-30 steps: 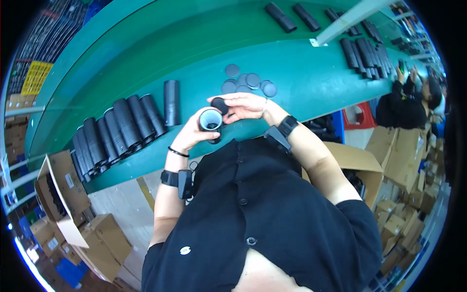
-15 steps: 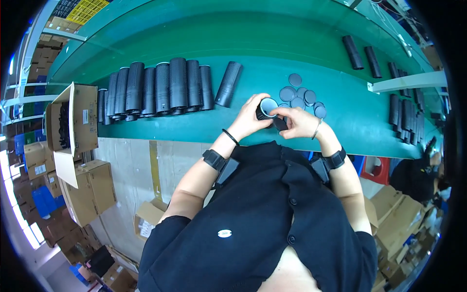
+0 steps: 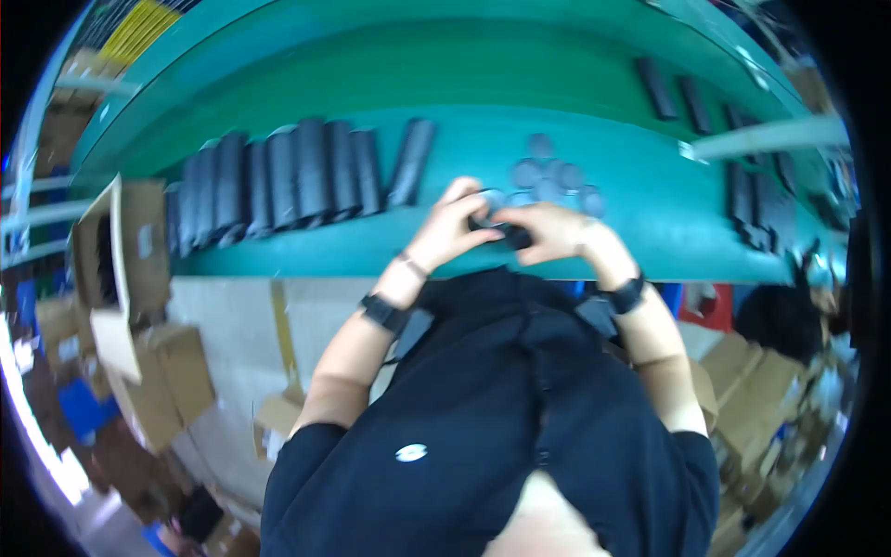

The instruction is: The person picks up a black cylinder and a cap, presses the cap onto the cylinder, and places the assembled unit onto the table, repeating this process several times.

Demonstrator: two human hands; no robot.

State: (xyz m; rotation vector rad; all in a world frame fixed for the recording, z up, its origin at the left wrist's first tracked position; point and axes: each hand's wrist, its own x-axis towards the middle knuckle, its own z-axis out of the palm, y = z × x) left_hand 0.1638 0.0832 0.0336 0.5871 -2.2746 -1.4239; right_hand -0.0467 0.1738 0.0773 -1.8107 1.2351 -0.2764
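My left hand is closed round a short black tube, its pale round open end facing up. My right hand meets it from the right, fingers bent at the rim. Below those fingers is a dark disc-like cap, smeared by motion. Just beyond the hands, several dark grey round caps lie loosely grouped on the green table. A single black tube lies at a slant to the left of them.
Several black tubes lie in a row on the green table at left. More tubes lie at the far right near a pale metal bar. An open cardboard box stands at the table's left end. A red crate is right of me.
The whole view has shifted slightly and blurred. My hands have drawn closer together, and the dark cap below my right fingers now sits nearer the tube.
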